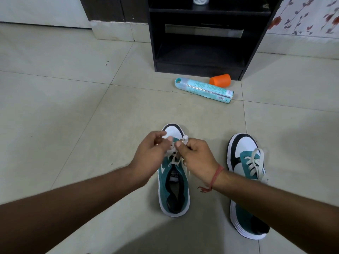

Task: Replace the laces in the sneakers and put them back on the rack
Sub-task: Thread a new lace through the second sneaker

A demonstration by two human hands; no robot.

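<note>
Two teal, white and black sneakers stand on the tiled floor, toes pointing away from me. Over the left sneaker [174, 186] both hands work a white lace [175, 156] near the toe end. My left hand [152, 156] pinches one lace end. My right hand [196, 158] pinches the other end, with a loop sticking up above its fingers. The upper eyelets of this sneaker are unlaced and its tongue is open. The right sneaker [245, 180] is fully laced, and my right forearm crosses its heel.
A black shoe rack [200, 66] stands ahead with dark shelves; its lowest shelf holds nothing. A teal spray can [203, 90] lies on the floor in front of it, beside an orange cap [220, 80]. A floral wall is at the right.
</note>
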